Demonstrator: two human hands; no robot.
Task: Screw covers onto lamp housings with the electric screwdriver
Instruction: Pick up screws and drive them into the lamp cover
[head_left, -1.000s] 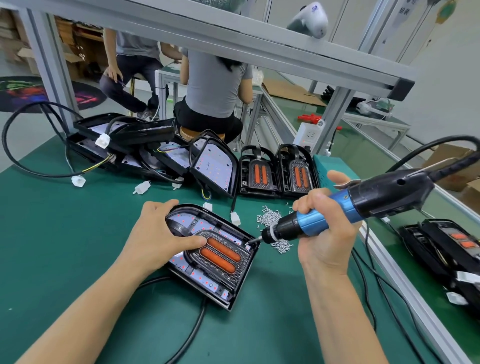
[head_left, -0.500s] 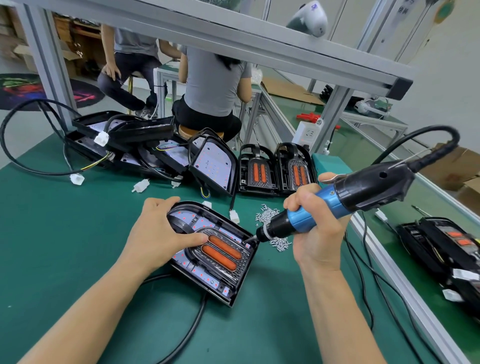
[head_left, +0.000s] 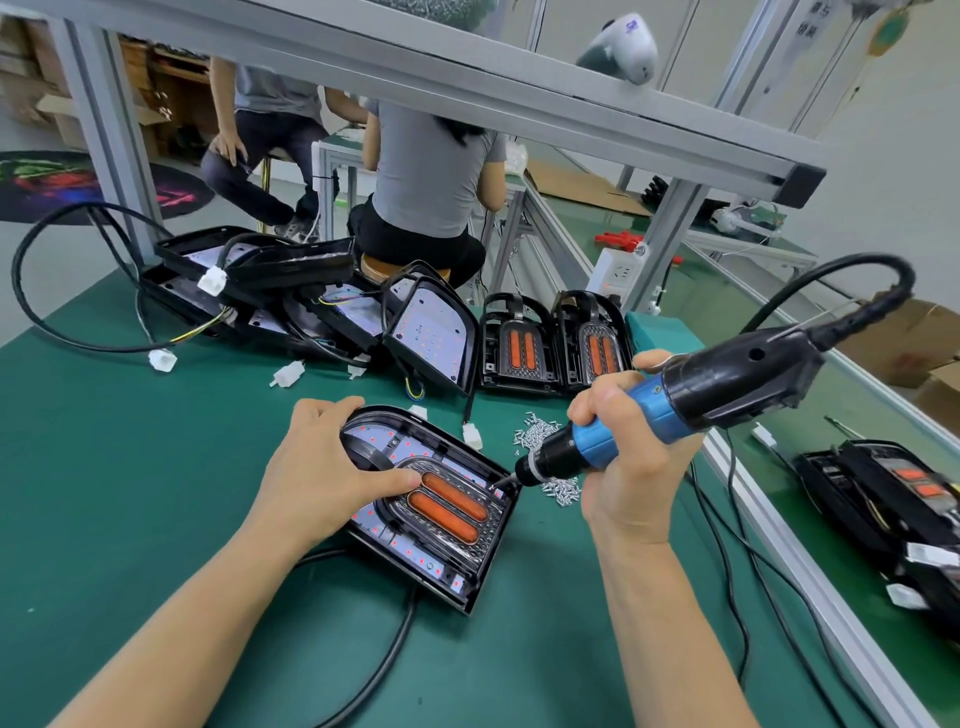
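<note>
Green-matted bench (head_left: 130, 493), framed in aluminium rails. Lamp housing (head_left: 441, 561) is laid flat near the bench's middle and pressed down by the left hand (head_left: 322, 483), fingers spread on its cover (head_left: 447, 506). Electric screwdriver (head_left: 649, 421) is clasped in the right hand (head_left: 628, 467), its bit set at the cover's far right corner. Loose screws (head_left: 540, 436) are heaped just beyond. Unfinished housings (head_left: 291, 301) are piled along the far edge. Seated workers (head_left: 431, 171) are seen behind.

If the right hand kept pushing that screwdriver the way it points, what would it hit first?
The right hand aims the electric screwdriver down-left; its bit apparently already meets the cover at the corner of the lamp housing.
</note>
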